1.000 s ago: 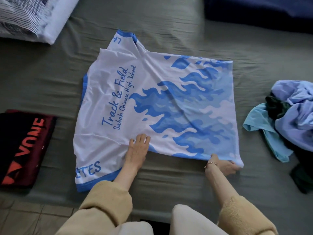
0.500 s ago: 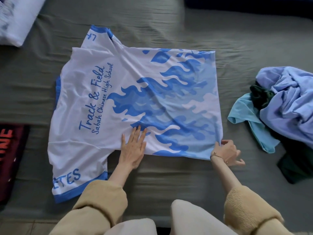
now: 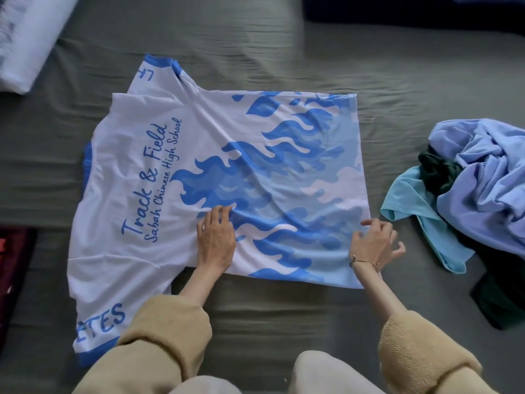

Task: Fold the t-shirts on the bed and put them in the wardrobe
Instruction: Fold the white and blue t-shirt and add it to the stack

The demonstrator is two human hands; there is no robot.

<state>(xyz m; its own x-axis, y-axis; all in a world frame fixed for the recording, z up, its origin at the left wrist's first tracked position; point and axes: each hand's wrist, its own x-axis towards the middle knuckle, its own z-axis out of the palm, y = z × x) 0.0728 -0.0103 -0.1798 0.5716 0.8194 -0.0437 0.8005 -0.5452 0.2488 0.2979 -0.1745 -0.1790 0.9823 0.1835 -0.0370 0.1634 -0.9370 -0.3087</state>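
White t-shirt (image 3: 221, 172) with blue flame print lies spread flat on the grey-green bed (image 3: 284, 58), back side up, collar end to the left, hem to the right. Text on it reads "Track & Field / Sabah Chinese High School". One sleeve points away from the person at top left; the other sleeve, lettered "ETES", lies at bottom left, partly under the left forearm's tan sleeve (image 3: 159, 342).

Left hand (image 3: 217, 240): palm down on the shirt near its near edge, about mid-length. Fingers (image 3: 220, 216) close together and curled at the tips, bunching a small ridge of fabric at the flame print. Looks like a pinch on the cloth, fabric wrinkles radiate from there.

Right hand (image 3: 372, 245): at the shirt's near right corner, by the hem. Fingers spread apart and loosely bent, tips lifted, holding nothing. Heel of the hand sits over the shirt's edge; can't tell whether it touches. Thin bracelet (image 3: 365, 261) at the wrist.

Pile of unfolded clothes (image 3: 477, 194) on the bed just right of the hem, lavender, light blue and dark green, not touching the shirt. Dark red folded garment (image 3: 14, 265) at far left edge, apart from the shirt. White pillow (image 3: 25, 41) at top left, blurred.
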